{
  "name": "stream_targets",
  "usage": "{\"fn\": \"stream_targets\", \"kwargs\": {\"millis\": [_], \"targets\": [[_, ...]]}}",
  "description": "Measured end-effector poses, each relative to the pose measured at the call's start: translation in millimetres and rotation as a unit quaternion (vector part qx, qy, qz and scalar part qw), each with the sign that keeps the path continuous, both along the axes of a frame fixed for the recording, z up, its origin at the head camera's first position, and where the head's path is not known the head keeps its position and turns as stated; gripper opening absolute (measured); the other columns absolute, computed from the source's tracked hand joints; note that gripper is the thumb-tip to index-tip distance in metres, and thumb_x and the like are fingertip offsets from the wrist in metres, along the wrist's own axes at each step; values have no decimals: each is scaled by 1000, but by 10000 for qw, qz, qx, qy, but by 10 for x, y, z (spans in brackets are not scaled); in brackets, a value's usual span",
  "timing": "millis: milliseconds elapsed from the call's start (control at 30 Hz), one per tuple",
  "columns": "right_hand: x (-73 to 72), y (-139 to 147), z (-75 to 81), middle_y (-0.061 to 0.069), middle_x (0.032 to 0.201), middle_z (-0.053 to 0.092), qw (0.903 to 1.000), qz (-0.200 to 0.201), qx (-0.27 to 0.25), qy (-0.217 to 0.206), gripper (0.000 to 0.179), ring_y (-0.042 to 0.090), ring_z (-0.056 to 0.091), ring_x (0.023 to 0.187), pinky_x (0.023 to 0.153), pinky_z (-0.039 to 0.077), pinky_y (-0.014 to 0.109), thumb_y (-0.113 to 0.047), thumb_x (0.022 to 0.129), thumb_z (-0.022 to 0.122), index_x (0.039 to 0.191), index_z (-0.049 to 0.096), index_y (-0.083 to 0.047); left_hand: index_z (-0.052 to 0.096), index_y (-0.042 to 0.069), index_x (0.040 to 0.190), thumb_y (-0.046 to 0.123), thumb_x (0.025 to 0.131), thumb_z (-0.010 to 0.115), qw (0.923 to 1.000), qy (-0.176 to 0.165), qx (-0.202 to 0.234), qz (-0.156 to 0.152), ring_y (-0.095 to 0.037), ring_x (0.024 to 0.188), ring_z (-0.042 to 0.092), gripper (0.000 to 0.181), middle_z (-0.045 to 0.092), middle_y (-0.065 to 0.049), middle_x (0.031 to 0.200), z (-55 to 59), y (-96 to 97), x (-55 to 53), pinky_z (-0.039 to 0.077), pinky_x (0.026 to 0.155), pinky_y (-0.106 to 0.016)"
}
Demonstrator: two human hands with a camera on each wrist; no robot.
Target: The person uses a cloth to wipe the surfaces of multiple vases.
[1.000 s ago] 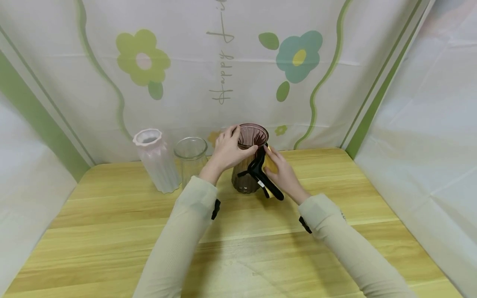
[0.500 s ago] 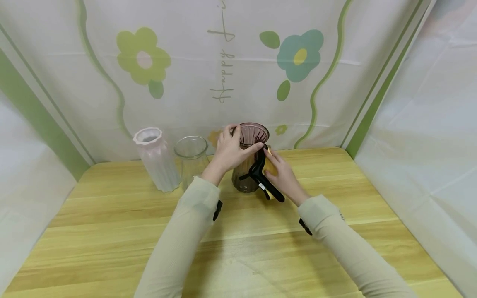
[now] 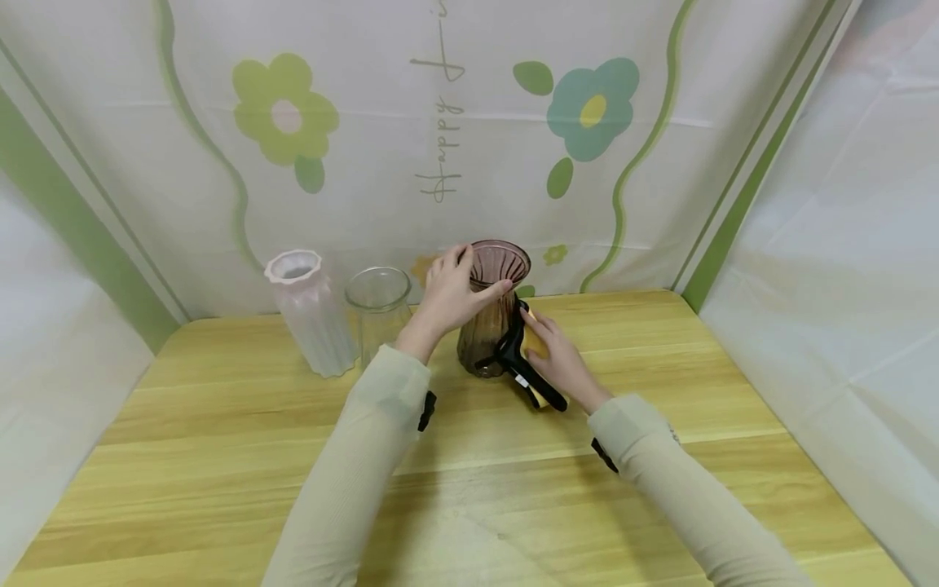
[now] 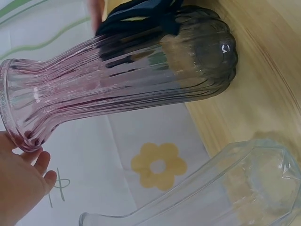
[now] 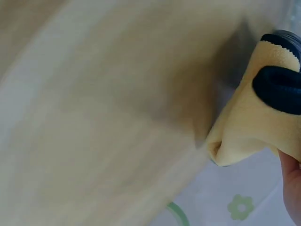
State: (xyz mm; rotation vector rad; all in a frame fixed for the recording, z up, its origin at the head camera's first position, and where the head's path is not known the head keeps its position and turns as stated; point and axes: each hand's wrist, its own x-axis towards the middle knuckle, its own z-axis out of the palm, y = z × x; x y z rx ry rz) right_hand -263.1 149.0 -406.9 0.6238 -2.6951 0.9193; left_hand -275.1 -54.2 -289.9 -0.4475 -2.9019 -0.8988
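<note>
Head view: a left hand [image 3: 449,300] is gripping a ribbed purple glass vase [image 3: 484,326] by the rim, a right hand [image 3: 559,357] holding a yellow-and-black cloth [image 3: 513,346] against its right side; left wrist: a clear glass vase [image 4: 263,183] is standing near it; right wrist: the cloth is showing folds.

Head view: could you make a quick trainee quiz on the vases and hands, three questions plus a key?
1. Multiple choice: which vase does the left hand hold near the rim? A) clear, B) white, C) purple.
2. True or false: the right hand is empty.
3. Short answer: counting from the left, which vase stands second?

Key: 1. C, the purple vase. 2. False; it holds a yellow-and-black fabric item. 3. The clear vase.
</note>
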Motion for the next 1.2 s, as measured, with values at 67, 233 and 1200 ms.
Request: {"fn": "stream_targets", "kwargs": {"millis": [67, 233, 1200], "targets": [[-16, -20, 54, 29, 145, 38, 9998, -12, -119, 177, 67, 49, 44, 127, 101, 43, 58, -2, 87, 64, 148, 35, -7, 14, 5, 153, 59, 91, 50, 9999, -80, 66, -48, -35, 147, 15, 90, 15, -12, 160, -2, -9, -2, 12, 121, -51], [-64, -76, 218, 27, 147, 37, 9983, -87, -360, 450, 66, 49, 43, 128, 102, 42, 58, -1, 87, 63, 147, 35, -6, 10, 6, 154, 57, 92, 49, 9996, -228, 126, -136, -34, 147, 13, 89, 11, -11, 161, -21, -22, -14, 10, 122, -51], [11, 53, -25, 26, 148, 37, 9983, 85, 504, 270, 67, 46, 45, 128, 97, 47, 54, 1, 85, 66, 146, 38, -5, 12, 11, 155, 67, 83, 57, 9988, -52, 276, 390, -36, 144, 17, 102, 11, -14, 158, -60, 76, 13, 19, 118, -52]]}}
